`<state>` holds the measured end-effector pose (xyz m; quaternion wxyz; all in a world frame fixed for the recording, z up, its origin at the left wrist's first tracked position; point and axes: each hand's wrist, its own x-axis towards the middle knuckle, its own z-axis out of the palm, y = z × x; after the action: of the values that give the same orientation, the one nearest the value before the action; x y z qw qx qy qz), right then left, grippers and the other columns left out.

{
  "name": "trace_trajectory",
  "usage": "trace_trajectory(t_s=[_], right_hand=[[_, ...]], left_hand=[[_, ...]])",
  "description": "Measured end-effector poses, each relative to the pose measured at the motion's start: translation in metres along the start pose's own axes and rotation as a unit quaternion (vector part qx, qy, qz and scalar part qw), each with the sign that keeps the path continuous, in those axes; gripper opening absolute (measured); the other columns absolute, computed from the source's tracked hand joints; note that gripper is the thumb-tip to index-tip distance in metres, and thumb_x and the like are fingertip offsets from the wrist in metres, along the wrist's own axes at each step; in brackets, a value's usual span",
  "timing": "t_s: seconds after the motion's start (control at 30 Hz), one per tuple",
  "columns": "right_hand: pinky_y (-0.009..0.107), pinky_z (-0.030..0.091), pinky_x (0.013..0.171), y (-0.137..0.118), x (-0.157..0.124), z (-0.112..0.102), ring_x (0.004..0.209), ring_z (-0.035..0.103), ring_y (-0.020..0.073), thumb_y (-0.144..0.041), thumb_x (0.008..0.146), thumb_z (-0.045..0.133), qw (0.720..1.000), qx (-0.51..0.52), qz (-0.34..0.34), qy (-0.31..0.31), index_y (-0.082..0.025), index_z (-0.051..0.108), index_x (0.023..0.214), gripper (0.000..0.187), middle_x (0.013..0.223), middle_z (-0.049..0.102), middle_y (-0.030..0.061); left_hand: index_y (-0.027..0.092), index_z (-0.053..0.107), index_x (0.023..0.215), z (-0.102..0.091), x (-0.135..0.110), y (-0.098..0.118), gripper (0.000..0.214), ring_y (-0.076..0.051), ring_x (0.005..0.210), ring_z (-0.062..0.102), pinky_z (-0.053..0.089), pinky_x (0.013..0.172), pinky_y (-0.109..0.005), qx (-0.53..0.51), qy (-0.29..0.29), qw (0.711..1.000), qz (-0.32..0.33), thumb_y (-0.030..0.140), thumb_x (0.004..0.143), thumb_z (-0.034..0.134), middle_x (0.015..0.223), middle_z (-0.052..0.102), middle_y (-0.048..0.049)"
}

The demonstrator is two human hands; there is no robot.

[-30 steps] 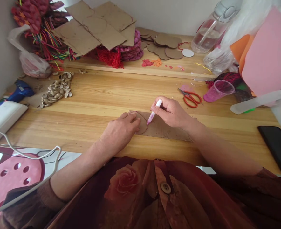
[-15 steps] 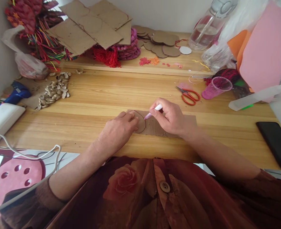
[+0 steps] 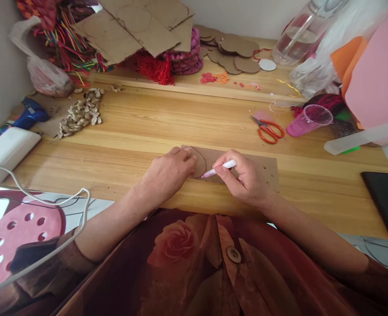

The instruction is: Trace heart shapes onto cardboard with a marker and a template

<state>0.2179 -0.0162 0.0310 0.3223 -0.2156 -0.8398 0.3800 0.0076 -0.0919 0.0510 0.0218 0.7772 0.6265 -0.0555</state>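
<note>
My right hand (image 3: 240,175) is closed around a white and pink marker pen (image 3: 227,165). The pen's tip touches down at the lower right edge of a round cardboard disc (image 3: 199,163). That disc lies flat on a strip of cardboard (image 3: 263,169), and a dark line follows part of its rim. Bent fingers of my left hand (image 3: 172,169) press the disc down from its left side and hide that part of it.
Red-handled scissors (image 3: 269,131) and a pink plastic cup (image 3: 307,120) stand behind my right hand. Shells (image 3: 82,114) lie at the left, a phone (image 3: 383,202) at the right. Cardboard discs (image 3: 240,46) and cardboard sheets (image 3: 131,26) are piled on the back ledge.
My right hand has drawn the marker pen toward me along the disc's edge, and the pen leans flatter. My left hand stays on the disc. The whole view has shifted slightly.
</note>
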Motion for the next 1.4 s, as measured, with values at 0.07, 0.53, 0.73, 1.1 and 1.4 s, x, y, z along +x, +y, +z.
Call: trace_trajectory(t_s=[0.07,0.53,0.73,1.1,1.4], right_hand=[[0.030,0.046,0.068,0.002,0.000,0.002,0.073,0.062,0.0139,-0.025,0.104,0.057,1.000,0.006,0.002,-0.003,-0.024,0.059,0.094,0.011,0.084,0.070,-0.0004],[0.029,0.045,0.066,0.001,0.005,-0.001,0.070,0.060,0.0139,-0.023,0.102,0.057,1.000,-0.006,0.002,0.000,-0.024,0.059,0.090,0.013,0.081,0.068,-0.0010],[0.031,0.045,0.068,-0.001,0.013,-0.009,0.072,0.060,0.0155,-0.022,0.100,0.058,0.998,-0.058,0.001,0.000,-0.024,0.058,0.085,0.015,0.080,0.067,-0.0006],[0.032,0.048,0.072,-0.002,0.013,-0.008,0.075,0.062,0.0160,-0.023,0.101,0.058,0.999,-0.043,-0.005,-0.029,-0.024,0.059,0.089,0.012,0.081,0.069,0.0000],[0.031,0.047,0.064,0.017,0.024,-0.121,0.069,0.062,0.0155,-0.042,0.099,0.065,0.935,-0.209,0.038,0.285,-0.024,0.063,0.094,0.018,0.083,0.070,0.0006]], left_hand=[[0.019,0.068,0.117,0.001,0.000,-0.001,0.018,-0.027,0.110,0.065,0.058,0.075,-0.033,-0.001,0.006,1.000,0.007,0.024,0.102,0.060,0.129,0.068,-0.0091],[0.018,0.068,0.111,0.005,-0.001,-0.002,0.013,-0.026,0.107,0.065,0.058,0.074,-0.034,-0.009,0.023,1.000,0.011,0.025,0.101,0.062,0.122,0.070,-0.0073],[0.018,0.068,0.113,0.008,-0.001,-0.002,0.015,-0.026,0.106,0.066,0.058,0.073,-0.033,-0.007,0.037,0.999,0.006,0.022,0.100,0.061,0.125,0.069,-0.0082],[0.019,0.067,0.114,0.001,-0.001,-0.001,0.015,-0.026,0.103,0.066,0.058,0.074,-0.033,-0.004,0.012,1.000,0.012,0.021,0.100,0.062,0.123,0.069,-0.0082],[0.018,0.069,0.117,0.012,0.000,-0.003,0.021,-0.029,0.115,0.066,0.062,0.087,-0.039,-0.023,0.038,0.999,0.012,0.016,0.097,0.065,0.136,0.066,-0.0116]])
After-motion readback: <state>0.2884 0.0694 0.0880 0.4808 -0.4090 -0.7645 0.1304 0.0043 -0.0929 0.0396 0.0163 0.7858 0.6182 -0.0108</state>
